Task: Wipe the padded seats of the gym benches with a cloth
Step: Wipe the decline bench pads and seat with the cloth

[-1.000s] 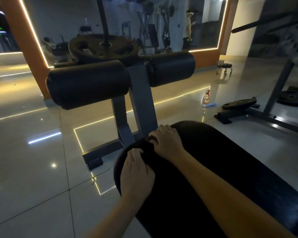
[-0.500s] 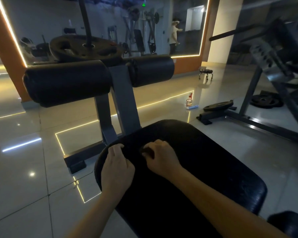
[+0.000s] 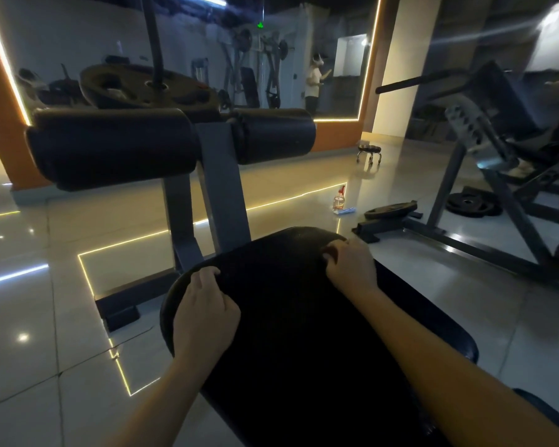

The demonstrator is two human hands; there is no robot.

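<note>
Gym floor (image 3: 29,317) | seat (image 3: 304,350) lengthwise toward rollers (image 3: 110,146) | left hand (image 3: 204,311), right hand (image 3: 349,266) gripping cloth (image 3: 271,266)

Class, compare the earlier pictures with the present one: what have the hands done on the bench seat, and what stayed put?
The hands drew apart: the left hand to the left edge of the seat, the right hand to its right edge, spreading the dark cloth between them. Both still pinch it. Seat, roller pads and the bottle on the floor stayed put.
</note>
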